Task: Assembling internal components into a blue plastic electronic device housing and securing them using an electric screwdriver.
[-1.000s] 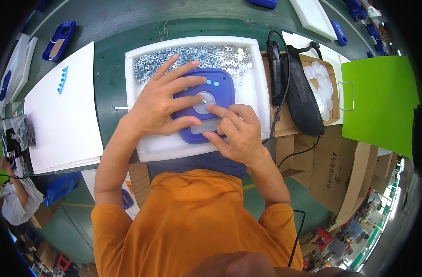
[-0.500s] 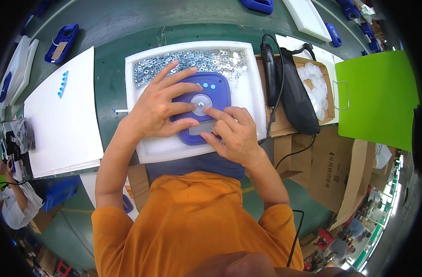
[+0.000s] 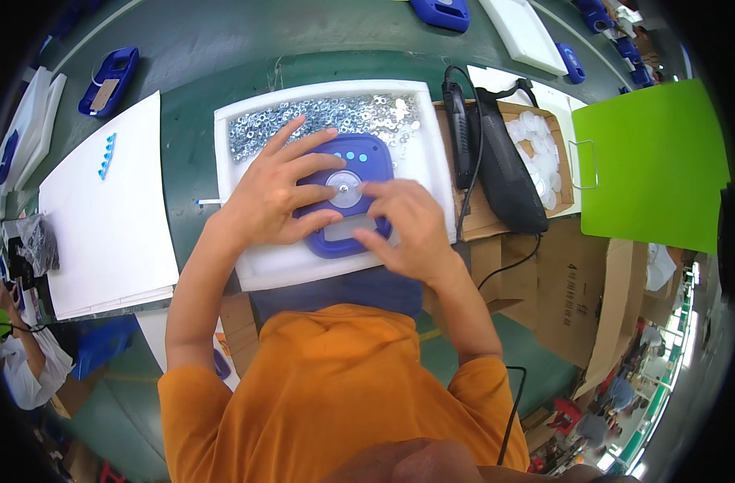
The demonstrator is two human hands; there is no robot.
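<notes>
Blue housing [image 3: 347, 197] (lower half hidden) under left hand [image 3: 275, 197], right hand [image 3: 407, 229]

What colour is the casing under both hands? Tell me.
Blue casing, with a silver disc at its middle; the head view shows it.

Blue plastic housing [image 3: 347, 197] flat in white tray [image 3: 432, 173]
</notes>
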